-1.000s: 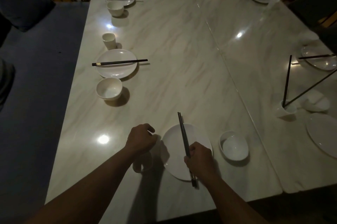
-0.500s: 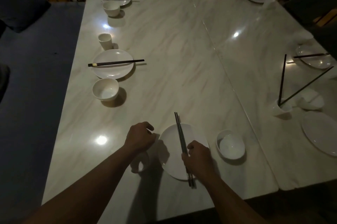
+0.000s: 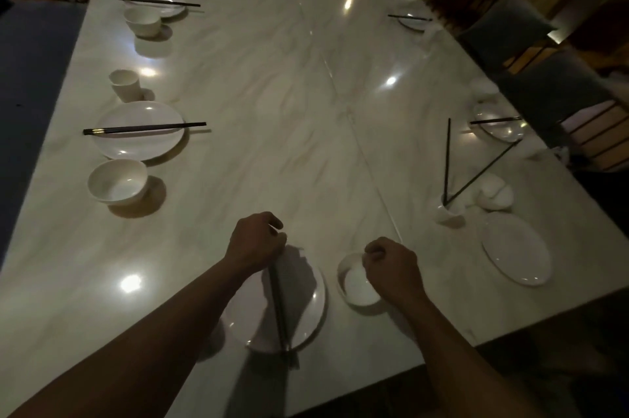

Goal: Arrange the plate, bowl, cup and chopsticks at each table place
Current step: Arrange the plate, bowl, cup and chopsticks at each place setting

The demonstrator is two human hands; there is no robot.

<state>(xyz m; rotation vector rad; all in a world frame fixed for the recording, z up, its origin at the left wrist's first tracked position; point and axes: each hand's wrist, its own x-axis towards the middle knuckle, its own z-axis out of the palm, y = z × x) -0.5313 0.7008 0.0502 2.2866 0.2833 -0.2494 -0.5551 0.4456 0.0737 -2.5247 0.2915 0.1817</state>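
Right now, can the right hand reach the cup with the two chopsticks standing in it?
Probably yes. The right hand is at the bowl, and the cup stands just beyond it with bare table between. Mind the two chopsticks leaning out of it.

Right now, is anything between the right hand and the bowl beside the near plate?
Nothing visible. The right hand is on the bowl, fingers curled on its far rim.
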